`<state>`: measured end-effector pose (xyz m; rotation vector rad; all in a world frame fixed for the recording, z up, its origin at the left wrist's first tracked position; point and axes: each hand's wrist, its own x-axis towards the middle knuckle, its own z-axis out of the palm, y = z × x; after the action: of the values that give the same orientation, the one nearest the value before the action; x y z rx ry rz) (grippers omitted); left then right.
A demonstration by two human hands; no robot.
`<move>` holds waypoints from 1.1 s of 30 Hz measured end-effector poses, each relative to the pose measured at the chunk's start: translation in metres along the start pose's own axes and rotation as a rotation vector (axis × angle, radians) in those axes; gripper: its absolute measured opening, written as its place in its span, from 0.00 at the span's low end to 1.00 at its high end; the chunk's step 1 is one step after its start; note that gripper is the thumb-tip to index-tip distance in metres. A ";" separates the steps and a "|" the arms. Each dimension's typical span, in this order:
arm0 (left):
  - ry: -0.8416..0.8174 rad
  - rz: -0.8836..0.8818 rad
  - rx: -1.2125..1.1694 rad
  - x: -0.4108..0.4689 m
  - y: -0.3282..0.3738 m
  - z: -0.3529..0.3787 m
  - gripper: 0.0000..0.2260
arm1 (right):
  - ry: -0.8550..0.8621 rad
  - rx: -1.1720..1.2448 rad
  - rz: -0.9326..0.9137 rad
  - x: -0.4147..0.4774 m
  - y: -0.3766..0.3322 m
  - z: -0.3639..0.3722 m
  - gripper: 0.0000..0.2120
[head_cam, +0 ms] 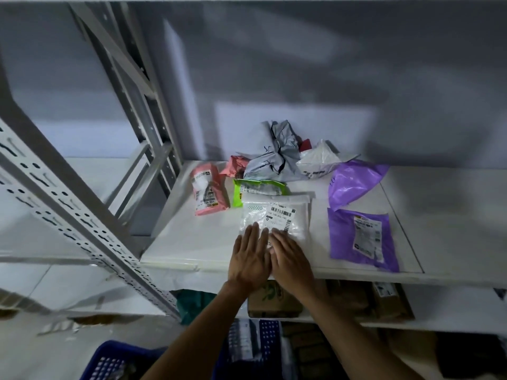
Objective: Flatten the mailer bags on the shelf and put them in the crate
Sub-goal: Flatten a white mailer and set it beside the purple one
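I am pressing my left hand (251,259) and right hand (292,260) side by side on the white mailer bag (277,218). My fingers are straight and flat, grasping nothing. The bag is lying near the front of the shelf (192,242). A green mailer (258,190) is touching its far edge, a pink mailer (208,193) is lying to the left and a flat purple mailer (362,237) to the right. The blue crate (109,349) is standing below.
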<state>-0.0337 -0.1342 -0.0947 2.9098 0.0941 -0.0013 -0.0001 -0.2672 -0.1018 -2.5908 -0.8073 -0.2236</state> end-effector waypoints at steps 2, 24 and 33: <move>0.015 0.002 0.004 0.002 -0.002 0.003 0.30 | -0.027 -0.026 -0.015 0.005 0.006 0.004 0.24; 0.170 0.165 0.131 0.041 -0.015 -0.003 0.24 | -0.211 -0.057 0.010 0.027 0.028 0.004 0.33; 0.059 0.145 0.042 0.047 -0.021 0.002 0.27 | -0.087 -0.088 0.005 0.042 0.025 0.000 0.26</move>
<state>0.0119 -0.1113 -0.1014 2.9517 -0.1084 0.1084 0.0488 -0.2645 -0.0994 -2.7007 -0.8394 -0.1488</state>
